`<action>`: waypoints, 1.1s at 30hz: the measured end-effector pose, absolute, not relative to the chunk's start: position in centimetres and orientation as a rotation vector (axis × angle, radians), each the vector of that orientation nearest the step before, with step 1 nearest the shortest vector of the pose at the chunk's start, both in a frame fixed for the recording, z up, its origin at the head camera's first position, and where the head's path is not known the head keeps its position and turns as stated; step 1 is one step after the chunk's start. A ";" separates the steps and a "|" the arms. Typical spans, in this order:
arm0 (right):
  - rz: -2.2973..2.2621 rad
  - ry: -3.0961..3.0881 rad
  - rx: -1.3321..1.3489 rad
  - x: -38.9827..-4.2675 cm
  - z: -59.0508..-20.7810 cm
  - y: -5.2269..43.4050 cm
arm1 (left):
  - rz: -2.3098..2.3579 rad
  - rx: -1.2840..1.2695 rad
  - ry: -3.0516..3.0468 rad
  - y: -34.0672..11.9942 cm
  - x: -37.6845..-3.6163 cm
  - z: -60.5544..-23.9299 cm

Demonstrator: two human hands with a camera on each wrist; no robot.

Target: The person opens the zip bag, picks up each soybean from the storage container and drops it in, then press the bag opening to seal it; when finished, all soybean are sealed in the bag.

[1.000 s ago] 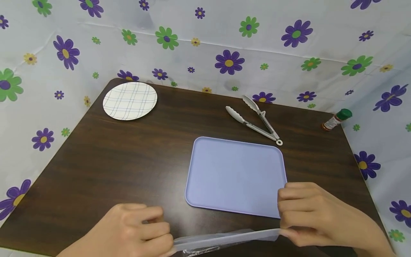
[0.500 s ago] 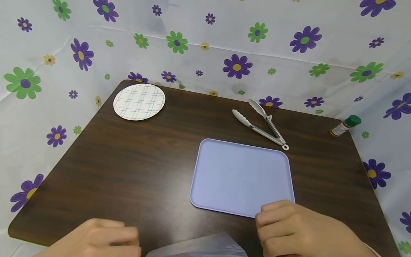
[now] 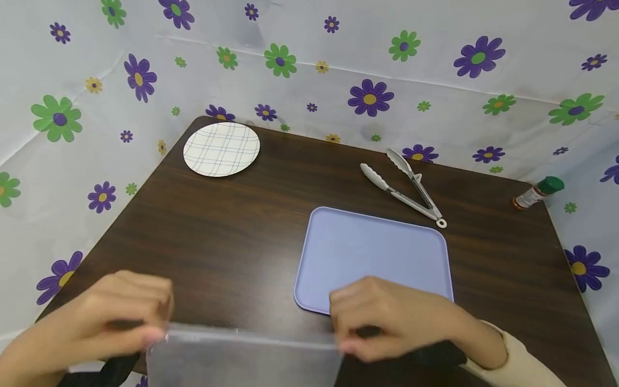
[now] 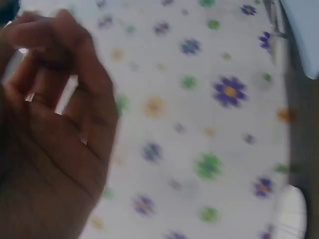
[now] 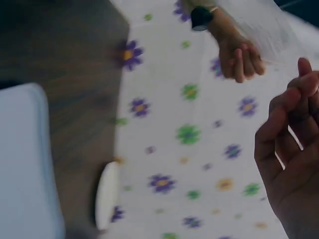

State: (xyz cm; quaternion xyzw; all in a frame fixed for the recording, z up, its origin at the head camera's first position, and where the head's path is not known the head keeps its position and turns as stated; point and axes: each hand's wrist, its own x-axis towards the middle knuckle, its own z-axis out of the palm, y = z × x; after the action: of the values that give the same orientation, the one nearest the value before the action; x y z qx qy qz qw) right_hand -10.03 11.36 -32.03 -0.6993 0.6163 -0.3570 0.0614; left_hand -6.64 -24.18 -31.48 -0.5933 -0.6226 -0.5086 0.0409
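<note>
A clear plastic bag (image 3: 242,357) is stretched between my two hands above the near edge of the dark wooden table (image 3: 232,236). My left hand (image 3: 121,317) pinches its top left corner and my right hand (image 3: 382,317) pinches its top right corner. The bag hangs down out of the head view at the bottom. The right hand hovers over the near edge of a lavender tray (image 3: 377,258). In the right wrist view my left hand (image 5: 239,57) shows with the bag (image 5: 264,30) beside it. The left wrist view is blurred and shows curled fingers (image 4: 55,99).
A round plaid plate (image 3: 221,149) lies at the far left corner of the table. Metal tongs (image 3: 403,183) lie behind the tray. A spice bottle with a green cap (image 3: 537,193) lies at the far right edge. Flowered cloth (image 3: 338,70) walls the table in.
Both hands have shifted left and lifted the bag, which now hangs flat and stretched between them. The right hand moved from the tray's right corner to its near edge.
</note>
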 end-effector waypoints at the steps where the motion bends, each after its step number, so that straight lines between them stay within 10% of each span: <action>1: -1.097 1.916 -1.987 -10.9 -32.6 11.0 | -1.583 -1.751 -2.015 -25.2 -7.5 -32.3; 12: -0.916 2.348 -1.094 -21.7 -40.3 6.5 | -1.091 -0.591 -2.721 -27.8 -18.7 -41.2; 33: -0.761 2.593 -0.674 -30.2 -44.4 6.3 | -0.737 -0.321 -3.062 -25.4 -29.5 -46.4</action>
State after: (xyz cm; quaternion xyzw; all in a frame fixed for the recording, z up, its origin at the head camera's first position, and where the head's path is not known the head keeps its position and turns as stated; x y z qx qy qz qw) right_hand -30.21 6.26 -44.38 -0.2383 0.9162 -0.2690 0.1774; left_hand -29.47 -25.36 -46.45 -0.1015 -0.9672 -0.2326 -0.0123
